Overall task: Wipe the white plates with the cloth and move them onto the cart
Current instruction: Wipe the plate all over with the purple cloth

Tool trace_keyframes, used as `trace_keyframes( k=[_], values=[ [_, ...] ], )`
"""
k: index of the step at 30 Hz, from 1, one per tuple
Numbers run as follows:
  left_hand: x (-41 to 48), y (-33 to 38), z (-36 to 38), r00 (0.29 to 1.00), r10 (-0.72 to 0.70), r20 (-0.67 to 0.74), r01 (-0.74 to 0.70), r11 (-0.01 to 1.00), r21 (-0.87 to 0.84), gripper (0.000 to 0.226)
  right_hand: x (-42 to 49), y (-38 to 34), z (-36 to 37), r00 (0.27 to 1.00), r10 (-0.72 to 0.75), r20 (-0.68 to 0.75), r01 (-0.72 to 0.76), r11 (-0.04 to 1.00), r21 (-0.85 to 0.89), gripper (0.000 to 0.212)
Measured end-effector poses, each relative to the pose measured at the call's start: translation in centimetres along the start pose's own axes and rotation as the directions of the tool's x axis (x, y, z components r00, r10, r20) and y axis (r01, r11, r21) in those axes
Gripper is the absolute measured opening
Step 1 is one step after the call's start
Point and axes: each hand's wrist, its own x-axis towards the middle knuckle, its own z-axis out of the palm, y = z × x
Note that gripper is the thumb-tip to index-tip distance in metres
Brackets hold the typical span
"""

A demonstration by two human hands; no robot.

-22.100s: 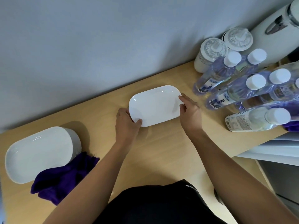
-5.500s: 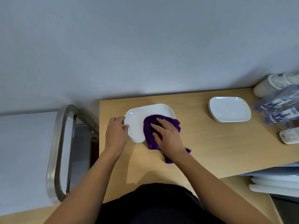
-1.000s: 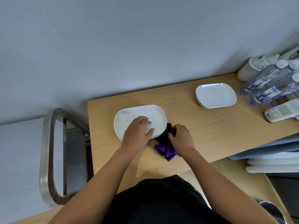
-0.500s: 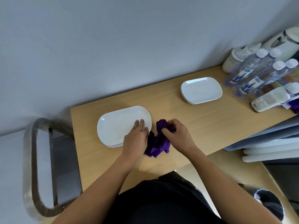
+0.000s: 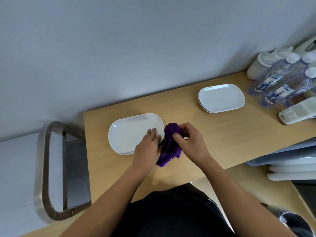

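Note:
A small stack of white oval plates [image 5: 130, 132] lies at the left end of the wooden table [image 5: 222, 134]. My left hand [image 5: 147, 147] rests on the stack's right edge with straight fingers laid flat on the top plate. Right beside the stack, my right hand [image 5: 189, 142] pinches a bunched purple cloth [image 5: 170, 146], which stands up from the table and touches my left hand. A second stack of white plates [image 5: 221, 98] sits farther right near the wall.
Several water bottles [image 5: 282, 82] and white jars [image 5: 259, 65] crowd the table's right end. A cart's metal handle [image 5: 42, 170] stands left of the table. White shelves [image 5: 294, 166] and a bin [image 5: 297, 223] are at the lower right.
My right hand has lifted and bunched the cloth beside the plates. My left hand slid from the plate's middle to its right edge. The view has shifted.

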Motion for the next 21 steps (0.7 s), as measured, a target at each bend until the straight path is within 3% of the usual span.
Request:
trace_keyframes(
  k=[5,12,17,21],
  values=[
    [0.5,0.8,-0.2,0.998,-0.04,0.051,0.03,0.983,0.183,0.039,-0.3,0.3,-0.5,0.999,0.011,0.03,-0.011,1.0,-0.019,0.009],
    [-0.1,1.1,0.4,0.997,-0.067,-0.036,0.074,0.964,0.255,0.049,-0.2,0.4,-1.0,0.999,0.02,0.046,-0.019,1.0,-0.019,0.009],
    [-0.2,0.9,-0.5,0.955,0.036,-0.296,-0.045,0.999,-0.024,0.043,-0.3,-0.1,-1.0,0.999,-0.023,0.047,0.021,0.999,0.033,0.01],
    [-1.0,2.1,-4.7,0.871,-0.095,-0.482,-0.073,0.945,-0.318,0.022,-0.4,-1.0,-0.1,0.986,-0.166,-0.007,0.165,0.98,0.113,0.015]
  ],
)
